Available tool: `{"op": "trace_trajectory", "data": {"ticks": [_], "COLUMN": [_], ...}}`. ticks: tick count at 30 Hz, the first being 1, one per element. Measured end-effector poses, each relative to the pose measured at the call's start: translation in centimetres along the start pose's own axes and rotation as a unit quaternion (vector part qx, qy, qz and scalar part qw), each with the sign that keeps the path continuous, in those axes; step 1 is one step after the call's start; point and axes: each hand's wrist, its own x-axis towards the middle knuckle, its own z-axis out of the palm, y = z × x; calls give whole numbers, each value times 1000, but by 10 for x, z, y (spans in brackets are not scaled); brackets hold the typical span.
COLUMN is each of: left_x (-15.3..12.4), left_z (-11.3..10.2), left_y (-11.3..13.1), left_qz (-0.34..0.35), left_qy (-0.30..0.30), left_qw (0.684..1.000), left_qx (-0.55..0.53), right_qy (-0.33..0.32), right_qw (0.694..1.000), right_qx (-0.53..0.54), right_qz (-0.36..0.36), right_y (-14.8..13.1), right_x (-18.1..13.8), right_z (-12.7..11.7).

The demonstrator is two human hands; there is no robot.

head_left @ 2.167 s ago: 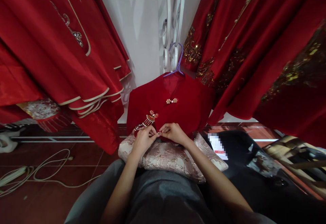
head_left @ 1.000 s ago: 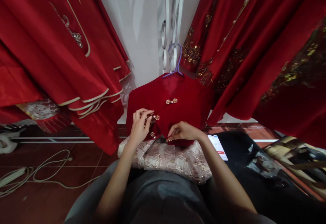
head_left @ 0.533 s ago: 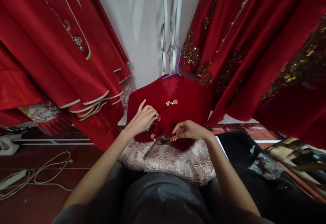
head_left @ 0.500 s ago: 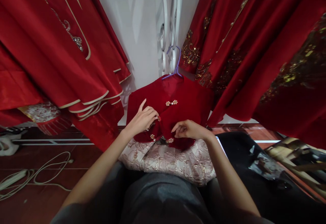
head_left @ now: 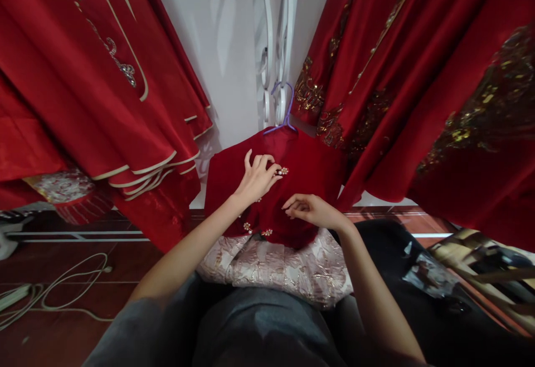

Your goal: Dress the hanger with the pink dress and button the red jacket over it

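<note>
A dark red velvet jacket [head_left: 317, 169] hangs on a purple hanger [head_left: 283, 112] in front of me, its hem over a pink brocade skirt [head_left: 288, 267] on my lap. My left hand [head_left: 257, 177] reaches up to the pearl clasp [head_left: 283, 171] near the collar, fingertips pinching at it. My right hand [head_left: 309, 210] rests lower on the jacket front, fingers curled against the velvet; what they hold, if anything, is hidden. Two more pearl clasps [head_left: 256, 229] show near the hem.
Red embroidered gowns hang at the left [head_left: 96, 77] and the right [head_left: 418, 88]. A white ornate rack [head_left: 276, 33] stands against the wall. White cables [head_left: 62, 289] lie on the red tile floor at the left. Black fabric [head_left: 422, 278] lies at my right.
My left hand has moved up from the middle clasp to the top clasp by the collar. My right hand has let go of the lower clasp and risen slightly. The tasselled ornament is out of sight.
</note>
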Motion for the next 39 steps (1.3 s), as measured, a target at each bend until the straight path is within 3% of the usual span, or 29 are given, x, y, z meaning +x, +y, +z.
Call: {"op": "trace_trajectory", "data": {"ticks": [9, 11, 14, 16, 18, 20, 23, 28, 32, 35, 39], "left_x": [7, 6, 7, 6, 5, 3, -1, 1, 7, 10, 8], "left_z": [-7, -8, -7, -7, -10, -16, -31, -59, -66, -64, -70], "left_y": [4, 3, 2, 4, 9, 11, 0, -62, -108, -127, -138], "left_qz": [42, 73, 85, 43, -25, -88, -162, -301, -314, -328, -343], "left_qy": [31, 34, 25, 20, 16, 13, 17, -27, -40, -80, -193], "left_qw": [996, 996, 996, 999, 999, 993, 976, 944, 943, 941, 883], "left_qx": [-66, -45, -5, 18, 45, 84, 147, 134, 105, 6, -255], "right_qy": [23, 79, 248, 324, 322, 312, 366, 442, 445, 411, 391], "right_qw": [999, 994, 957, 923, 915, 929, 930, 873, 822, 795, 764], "right_qx": [32, 72, 153, 201, 219, 177, 33, -182, -336, -428, -492], "right_qz": [-16, 1, -7, -60, -109, -97, 3, 99, 119, 126, 146], "right_y": [-5, -9, -19, -29, -39, -46, -48, -42, -37, -31, -28], "right_x": [-3, 2, 20, 37, 52, 60, 58, 45, 47, 47, 41], "right_z": [-2, -1, 3, 7, 14, 20, 22, -14, -58, -83, -101]}}
